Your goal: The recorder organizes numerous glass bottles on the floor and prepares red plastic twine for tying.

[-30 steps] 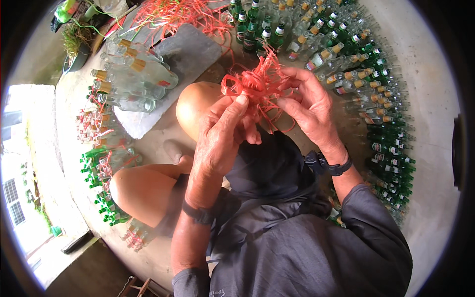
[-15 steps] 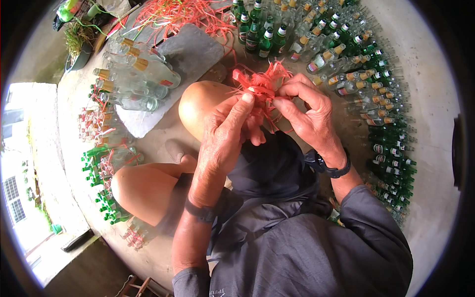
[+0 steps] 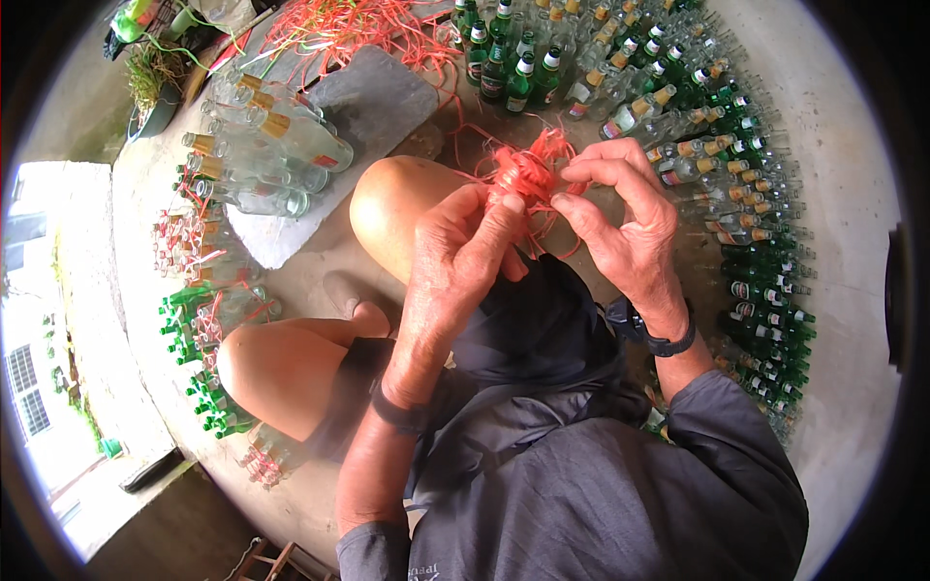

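A tangled bundle of red plastic string (image 3: 523, 174) is up in front of my right knee, its loose ends sticking out at the top and right. My left hand (image 3: 475, 228) is closed around its lower left side, the thumb pressed on the front. At the right edge of the bundle, my right hand (image 3: 625, 213) has curled fingers with the thumb near the index finger, seemingly on a strand. That strand is too thin to see clearly. More red string (image 3: 358, 34), with some green strands, lies heaped on the ground at the far side.
Rows of green bottles (image 3: 520, 82) and clear bottles (image 3: 630, 111) curve round the far and right sides. Several clear bottles (image 3: 276, 198) lie on a grey slab (image 3: 378, 97). Tied bottles (image 3: 199, 315) stand at the left. A potted plant (image 3: 155, 107) is at the far left.
Both hands have shifted a little to the right with the red bundle, which now looks more compact and turned. My right fingertips have drawn slightly away from its middle.
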`<state>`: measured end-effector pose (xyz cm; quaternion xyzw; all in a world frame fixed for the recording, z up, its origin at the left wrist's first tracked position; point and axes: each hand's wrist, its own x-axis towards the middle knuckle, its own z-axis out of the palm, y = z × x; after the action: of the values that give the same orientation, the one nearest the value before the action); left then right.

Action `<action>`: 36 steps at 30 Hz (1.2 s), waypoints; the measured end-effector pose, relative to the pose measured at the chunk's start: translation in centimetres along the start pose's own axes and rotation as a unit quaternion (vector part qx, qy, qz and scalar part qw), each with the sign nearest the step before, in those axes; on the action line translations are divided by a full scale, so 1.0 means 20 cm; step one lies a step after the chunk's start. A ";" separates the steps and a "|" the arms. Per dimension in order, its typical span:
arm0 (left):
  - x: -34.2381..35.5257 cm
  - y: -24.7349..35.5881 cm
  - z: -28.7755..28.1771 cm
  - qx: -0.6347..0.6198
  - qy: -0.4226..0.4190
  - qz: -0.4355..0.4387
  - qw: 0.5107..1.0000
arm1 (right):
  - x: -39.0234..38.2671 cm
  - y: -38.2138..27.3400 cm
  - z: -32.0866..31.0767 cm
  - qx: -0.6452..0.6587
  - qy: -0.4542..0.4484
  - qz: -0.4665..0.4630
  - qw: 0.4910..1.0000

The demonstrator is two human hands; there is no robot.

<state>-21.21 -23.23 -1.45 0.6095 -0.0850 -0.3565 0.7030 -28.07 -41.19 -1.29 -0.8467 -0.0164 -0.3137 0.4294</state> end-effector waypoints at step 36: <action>-0.02 -0.10 0.07 0.244 0.048 0.185 0.951 | -0.14 0.34 -0.01 0.356 0.091 0.357 0.859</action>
<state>-23.07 -24.18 -2.90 0.7522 -0.2471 -0.1591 0.5897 -28.51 -44.93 -7.56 -0.5513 0.2154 -0.1875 0.7839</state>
